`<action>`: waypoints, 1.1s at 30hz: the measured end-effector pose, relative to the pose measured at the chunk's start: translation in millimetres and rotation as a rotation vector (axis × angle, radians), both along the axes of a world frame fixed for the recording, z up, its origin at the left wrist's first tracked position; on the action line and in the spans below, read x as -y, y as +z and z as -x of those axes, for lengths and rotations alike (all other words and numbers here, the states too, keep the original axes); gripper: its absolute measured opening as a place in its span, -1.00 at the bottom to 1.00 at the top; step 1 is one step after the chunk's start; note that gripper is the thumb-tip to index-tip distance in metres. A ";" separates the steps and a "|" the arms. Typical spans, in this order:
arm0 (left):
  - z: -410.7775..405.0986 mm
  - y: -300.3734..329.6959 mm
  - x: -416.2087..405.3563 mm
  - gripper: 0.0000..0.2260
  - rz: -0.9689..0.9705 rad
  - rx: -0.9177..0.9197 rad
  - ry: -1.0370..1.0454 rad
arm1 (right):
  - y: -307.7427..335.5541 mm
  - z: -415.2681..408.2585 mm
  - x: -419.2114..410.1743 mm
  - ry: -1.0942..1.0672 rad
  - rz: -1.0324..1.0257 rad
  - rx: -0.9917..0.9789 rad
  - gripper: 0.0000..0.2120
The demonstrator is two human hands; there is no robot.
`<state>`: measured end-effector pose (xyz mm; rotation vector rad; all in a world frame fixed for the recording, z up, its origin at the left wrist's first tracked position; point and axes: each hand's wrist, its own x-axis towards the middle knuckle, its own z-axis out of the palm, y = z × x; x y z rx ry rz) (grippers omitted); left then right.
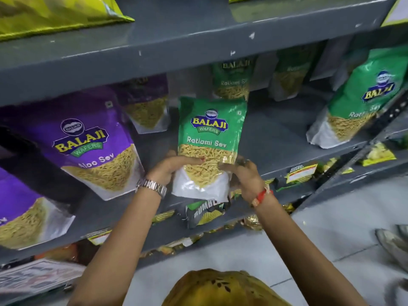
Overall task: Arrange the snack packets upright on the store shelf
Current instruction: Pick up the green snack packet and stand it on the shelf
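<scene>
1. Green and shiny, the Ratlami Sev packet [211, 138] stands up tall in the middle of the grey shelf [276, 138]. It has yellow snack sticks showing through a clear part near the bottom.
2. Both hands hold this packet down low, one on each side.
3. The left hand [170, 167] is curled around the packet's left edge. Its fingers lie flat across the front, over the yellow sticks. A silver watch [152, 187] is on that wrist.
4. The right hand [241, 171] pinches the packet's right edge, with bent fingers touching the front. A red and gold band [261, 196] is on that wrist.
5. To the left stands a big purple Aloo Sev packet [88, 140], leaning a little. Another purple packet [24, 208] is lower down at the left edge, and one more [146, 104] sits further back.
6. To the right, well apart, a second green packet [362, 100] leans over to one side.
7. Behind the held packet, two more green packets [231, 80] stand at the back of the shelf. They look blurry.
8. Under the held packet, a dark bag [205, 212] pokes out from the shelf below.
9. Up top, a yellow bag [55, 14] lies on the higher shelf.
</scene>
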<state>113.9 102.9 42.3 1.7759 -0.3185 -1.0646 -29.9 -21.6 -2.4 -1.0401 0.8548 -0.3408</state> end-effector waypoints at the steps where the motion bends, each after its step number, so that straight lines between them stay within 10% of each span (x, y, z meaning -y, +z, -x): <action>1: 8.8 -1.4 1.6 -0.48 0.022 0.024 0.024 | 3.2 7.3 5.8 -0.002 0.036 0.013 -0.44; 6: 53.9 -5.0 18.8 -0.67 0.193 0.163 0.153 | 24.5 42.0 30.7 -0.030 0.239 0.099 -0.53; 26: 79.3 -31.0 143.0 -0.28 0.397 0.344 0.282 | 5.1 41.6 167.2 0.039 0.494 0.215 -0.59; 33: 87.5 -47.8 90.1 -0.30 0.372 0.462 0.294 | 1.6 56.8 82.8 -0.373 0.769 0.205 -0.46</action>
